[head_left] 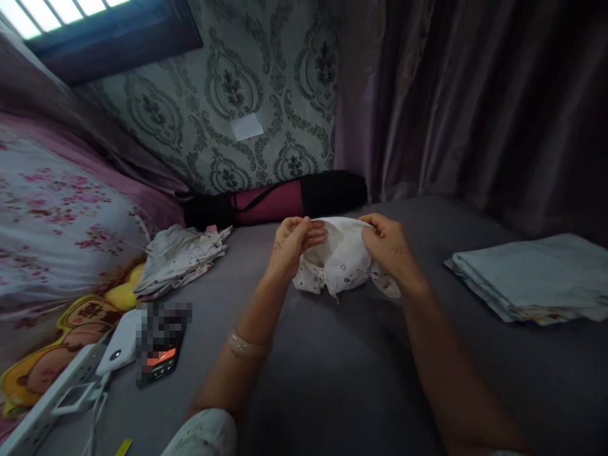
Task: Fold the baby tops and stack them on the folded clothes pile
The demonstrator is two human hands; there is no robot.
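A small white garment (pixel 349 253) with a fine printed pattern and short dangling ties hangs between my hands, above the grey bed sheet. My left hand (pixel 293 246) pinches its upper left edge, thumb against fingers. At the opposite end, my right hand (pixel 387 244) is closed on the upper right edge. Stretched between them, the top edge forms a shallow curve. The lower part droops in loose folds, and the fabric behind my fingers is hidden.
A folded pale cloth stack (pixel 532 278) lies right. Left are crumpled printed clothes (pixel 183 256), a phone (pixel 164 361), a white device (pixel 124 339), a power strip (pixel 52 399) with cables and a yellow cushion (pixel 40 373). A black-and-maroon roll bag (pixel 275 199) lies along the wall.
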